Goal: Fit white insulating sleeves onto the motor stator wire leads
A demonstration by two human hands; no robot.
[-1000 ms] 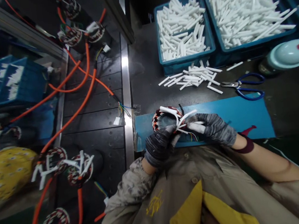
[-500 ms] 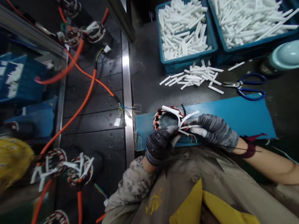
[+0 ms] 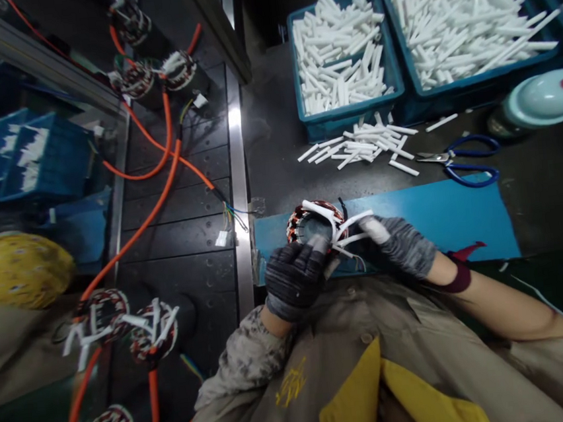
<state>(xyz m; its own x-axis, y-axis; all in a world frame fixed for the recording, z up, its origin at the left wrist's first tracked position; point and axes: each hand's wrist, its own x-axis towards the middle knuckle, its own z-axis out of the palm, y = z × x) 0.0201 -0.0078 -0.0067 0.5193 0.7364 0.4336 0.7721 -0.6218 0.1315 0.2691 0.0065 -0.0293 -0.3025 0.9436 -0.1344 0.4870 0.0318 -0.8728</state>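
Observation:
On the blue mat (image 3: 441,215) sits a ring-shaped motor stator (image 3: 293,226) with red-brown windings and white lacing. Several white sleeves (image 3: 343,230) stick out from its right side, and thin coloured wires hang below them. My left hand (image 3: 295,279), in a grey-black glove with light fingertips, is closed over the stator's near rim, its fingertips at the sleeve bases. My right hand (image 3: 407,242), gloved alike, is right of the stator. Its fingers are pressed together at the outer end of a sleeve; the exact grip is partly hidden.
Cut white sleeves (image 3: 367,143) lie loose behind the mat, beside blue-handled scissors (image 3: 471,163) and a light blue bottle (image 3: 535,103). Blue bins (image 3: 352,114) of sleeves stand behind. Left, past a metal rail (image 3: 238,175), stators with orange cables (image 3: 139,231) line a conveyor; another person's yellow headwear (image 3: 23,269) shows beyond.
My right hand has shifted slightly up at the sleeve ends. My left hand has turned further over the stator's near rim. The person across the conveyor has moved.

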